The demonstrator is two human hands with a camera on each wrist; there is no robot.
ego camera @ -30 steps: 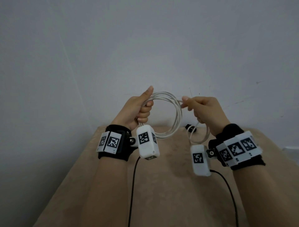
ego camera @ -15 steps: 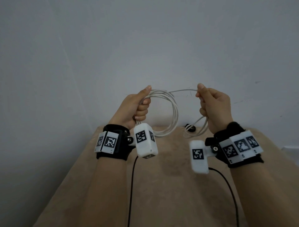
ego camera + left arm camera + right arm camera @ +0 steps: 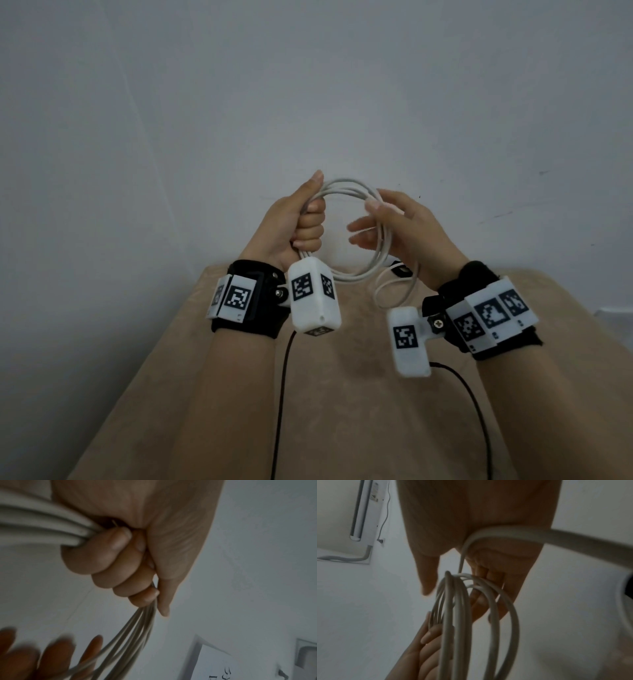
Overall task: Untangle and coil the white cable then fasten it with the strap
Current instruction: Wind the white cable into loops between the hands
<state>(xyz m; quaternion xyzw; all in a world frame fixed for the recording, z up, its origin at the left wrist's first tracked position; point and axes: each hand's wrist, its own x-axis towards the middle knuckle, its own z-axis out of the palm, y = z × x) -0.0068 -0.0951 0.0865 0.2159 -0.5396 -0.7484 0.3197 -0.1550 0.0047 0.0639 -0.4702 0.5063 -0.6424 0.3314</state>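
Above the beige cloth-covered table [image 3: 342,394], my left hand [image 3: 294,222] gripped the bundled loops of the thin white round cable [image 3: 383,240]; my right hand [image 3: 404,233] lay open-fingered against the coil's far side. Light, springy and smooth, I judged it best held where the loops gather. The coil stood upright, its loose tail drooping tableward.

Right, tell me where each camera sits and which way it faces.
Head: worn on the head, facing forward and down at both hands, forearms and wall; left hand grips the cable.
Left wrist: looks along the left hand at its curled fingers.
Right wrist: looks along the right hand, fingers straight.
All three share the cable.
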